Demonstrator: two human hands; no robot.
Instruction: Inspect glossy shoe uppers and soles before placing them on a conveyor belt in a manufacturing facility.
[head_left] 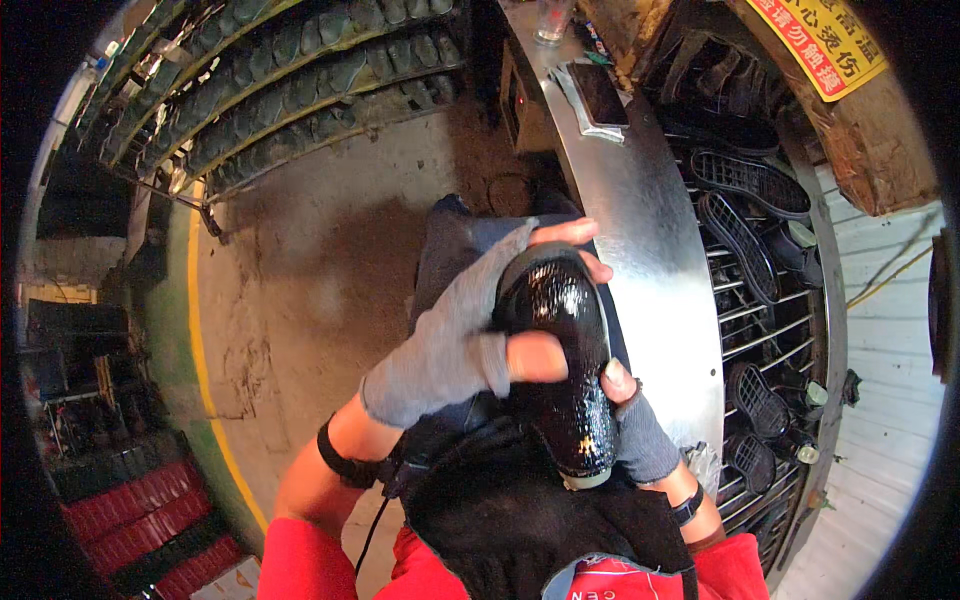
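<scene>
A black shoe (566, 300) lies over my lap with its glossy, wet-looking underside facing up. A pale grey-green piece shows at its near end. My left hand (470, 320), in a grey fingerless glove, is closed round the shoe's left side. Its thumb, a little blurred, lies across the middle, and its fingertips show past the far end. From the right, my right hand (640, 430), gloved the same way, grips the near half with its thumb against the edge. Its other fingers are hidden under the shoe.
A curved metal counter (640, 220) runs along my right, with a dark flat phone-like object (600, 95) on papers. Beyond it, black shoe soles (750, 182) lie on a wire rack (735, 350). Shelves of dark shoe-shaped forms (290, 70) stand at the far left. A black apron (500, 500) covers my front.
</scene>
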